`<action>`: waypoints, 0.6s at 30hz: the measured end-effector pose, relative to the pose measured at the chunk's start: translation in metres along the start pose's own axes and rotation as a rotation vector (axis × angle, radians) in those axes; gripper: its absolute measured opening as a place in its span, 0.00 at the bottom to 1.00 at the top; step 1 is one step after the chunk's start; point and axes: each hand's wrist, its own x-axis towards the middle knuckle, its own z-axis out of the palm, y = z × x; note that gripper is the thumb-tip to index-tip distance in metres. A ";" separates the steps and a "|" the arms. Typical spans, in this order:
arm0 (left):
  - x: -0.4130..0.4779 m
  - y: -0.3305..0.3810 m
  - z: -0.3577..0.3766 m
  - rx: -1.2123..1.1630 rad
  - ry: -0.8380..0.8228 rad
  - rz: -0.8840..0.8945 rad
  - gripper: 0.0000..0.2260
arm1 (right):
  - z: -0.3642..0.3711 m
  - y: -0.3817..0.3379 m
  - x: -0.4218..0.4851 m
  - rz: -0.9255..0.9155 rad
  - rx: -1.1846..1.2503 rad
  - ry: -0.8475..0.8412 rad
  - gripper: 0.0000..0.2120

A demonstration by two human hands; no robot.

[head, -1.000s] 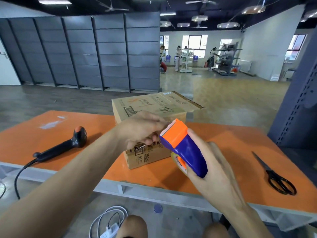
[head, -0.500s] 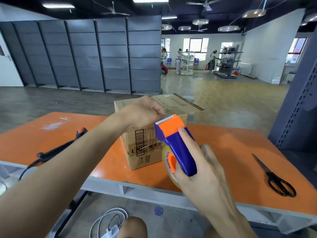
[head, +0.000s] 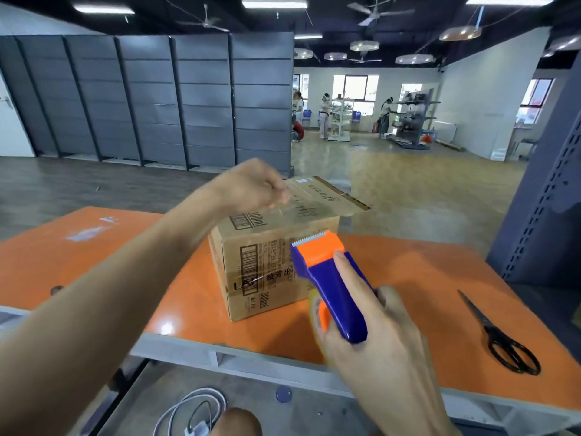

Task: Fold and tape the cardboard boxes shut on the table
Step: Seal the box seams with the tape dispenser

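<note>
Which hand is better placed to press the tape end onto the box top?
Left: the left hand sits over the cardboard box, apparently pinching the tape; the right hand grips the tape dispenser.

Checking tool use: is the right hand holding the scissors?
No, the right hand grips the tape dispenser, while the scissors lie untouched on the table to its right.

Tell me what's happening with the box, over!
Left hand pinching tape strip above box. Right hand gripping tape dispenser. Top flaps down. Scissors clear, far right.
</note>
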 end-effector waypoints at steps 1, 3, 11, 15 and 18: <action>0.001 -0.002 -0.005 0.022 -0.036 0.019 0.07 | 0.001 0.000 -0.003 -0.010 0.004 -0.002 0.44; 0.004 -0.002 -0.005 0.070 -0.104 0.058 0.06 | 0.007 0.000 -0.005 -0.037 -0.001 -0.032 0.46; 0.016 -0.016 0.008 0.178 0.012 0.047 0.12 | 0.016 -0.002 0.002 0.007 -0.059 -0.070 0.41; 0.017 -0.019 0.006 0.205 0.043 0.052 0.12 | 0.018 -0.004 0.004 -0.029 -0.045 -0.071 0.40; 0.017 -0.020 0.004 0.238 0.042 0.036 0.12 | 0.017 -0.010 0.007 -0.033 -0.063 -0.093 0.39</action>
